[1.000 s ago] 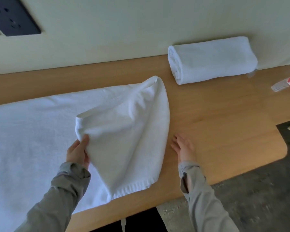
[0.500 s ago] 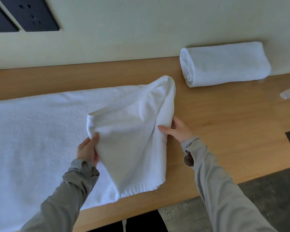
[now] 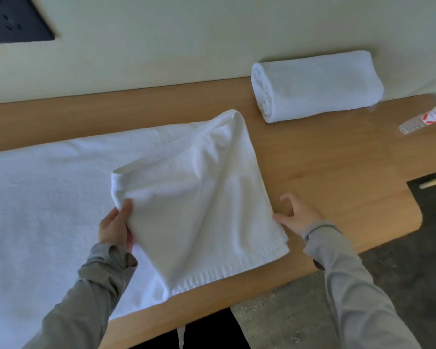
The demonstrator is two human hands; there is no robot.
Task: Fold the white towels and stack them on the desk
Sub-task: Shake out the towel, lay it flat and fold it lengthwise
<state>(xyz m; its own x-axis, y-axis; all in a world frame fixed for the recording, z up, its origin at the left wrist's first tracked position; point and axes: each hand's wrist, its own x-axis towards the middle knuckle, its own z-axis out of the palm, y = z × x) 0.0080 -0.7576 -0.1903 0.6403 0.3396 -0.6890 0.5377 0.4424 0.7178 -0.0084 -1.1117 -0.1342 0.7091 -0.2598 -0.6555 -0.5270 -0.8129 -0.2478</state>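
A large white towel (image 3: 48, 197) lies spread across the left of the wooden desk (image 3: 337, 159). Its right end is folded back over itself into a flap (image 3: 199, 197). My left hand (image 3: 116, 227) grips the flap's upper left corner and holds it slightly raised. My right hand (image 3: 297, 215) rests on the desk at the flap's right edge. Its thumb tip touches that edge, its fingers are loosely curled, and bare desk shows between them. A second white towel (image 3: 317, 86), rolled up, lies against the wall at the back right.
A plastic bottle (image 3: 423, 120) with a red and white label lies at the desk's far right. A black socket panel (image 3: 15, 21) sits in the wall at top left. A dark cabinet front (image 3: 433, 197) and grey floor (image 3: 363, 285) lie beyond the desk's rounded right corner.
My right hand rose from the desk to the flap's right edge, then drew it down and to the right, widening the flap. My left hand kept its grip on the corner.
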